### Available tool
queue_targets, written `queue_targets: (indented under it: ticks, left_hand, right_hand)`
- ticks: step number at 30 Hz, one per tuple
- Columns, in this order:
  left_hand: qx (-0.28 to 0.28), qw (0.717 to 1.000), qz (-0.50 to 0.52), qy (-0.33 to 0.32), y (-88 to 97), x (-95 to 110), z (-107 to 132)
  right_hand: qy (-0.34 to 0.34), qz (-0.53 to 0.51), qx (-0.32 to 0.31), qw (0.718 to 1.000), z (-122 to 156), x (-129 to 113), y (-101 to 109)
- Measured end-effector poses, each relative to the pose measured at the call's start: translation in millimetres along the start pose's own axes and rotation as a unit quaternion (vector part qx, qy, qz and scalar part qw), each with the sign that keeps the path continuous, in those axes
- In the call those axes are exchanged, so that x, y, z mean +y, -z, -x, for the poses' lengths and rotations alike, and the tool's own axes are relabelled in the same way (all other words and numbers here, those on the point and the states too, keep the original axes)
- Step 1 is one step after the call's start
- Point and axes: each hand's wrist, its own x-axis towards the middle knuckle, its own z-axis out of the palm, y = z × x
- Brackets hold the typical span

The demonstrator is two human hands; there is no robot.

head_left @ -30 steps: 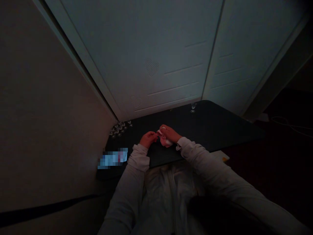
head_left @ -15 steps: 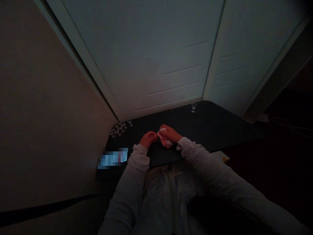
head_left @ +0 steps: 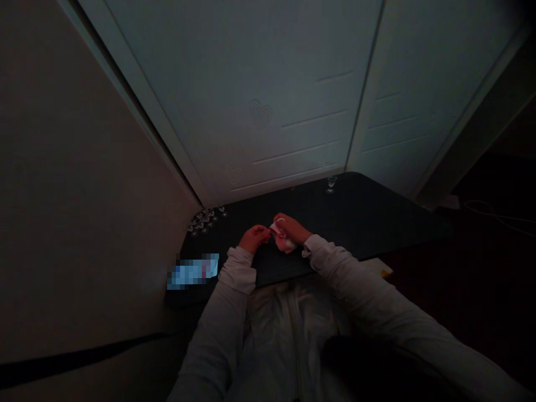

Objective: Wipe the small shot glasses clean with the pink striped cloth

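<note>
Over the dark table (head_left: 301, 204), my right hand (head_left: 296, 229) is closed round a crumpled white and pinkish cloth (head_left: 285, 243), part of which hangs below the fingers. My left hand (head_left: 253, 239) is just to its left, fingers curled and pinched towards the edge of the cloth. Whatever lies between the left fingertips is too dark and small to make out. Both hands are close together above the front half of the table.
Several small stemmed glasses (head_left: 205, 220) cluster at the table's back left corner. A single stemmed glass (head_left: 331, 185) stands near the back edge on the right. A lit, blurred-out screen (head_left: 192, 272) lies front left. White panels (head_left: 251, 72) rise behind the table.
The cloth has shifted a little in my right hand, and its folds look different. Both hands stay in nearly the same place. The scene is slightly darker.
</note>
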Motion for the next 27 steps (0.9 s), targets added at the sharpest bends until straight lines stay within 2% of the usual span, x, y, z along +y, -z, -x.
queue_targets:
  ticks: [4,10,17,23,27]
  left_hand:
    - [-0.001,1.0,0.002,0.0,-0.2,0.2,-0.1]
    - [0.002,1.0,0.003,-0.002,0.8,-1.0,-1.1]
    - [-0.004,1.0,0.0,-0.004,-0.1,0.6,0.6]
    - [-0.005,1.0,-0.011,-0.009,0.7,-1.1,-0.6]
    - [-0.002,1.0,-0.015,-0.002,0.3,-1.0,-1.0]
  right_hand:
    - [-0.032,-0.019,-0.013,0.999,1.2,1.4,-1.3]
    - [-0.043,-0.004,-0.007,0.999,1.5,1.0,-2.4]
    - [-0.029,-0.015,-0.002,0.999,2.1,-0.2,-3.9]
    - [0.014,-0.012,0.002,1.0,1.5,-0.8,-1.7]
    - [-0.015,-0.021,-0.003,1.0,0.6,0.3,-1.8]
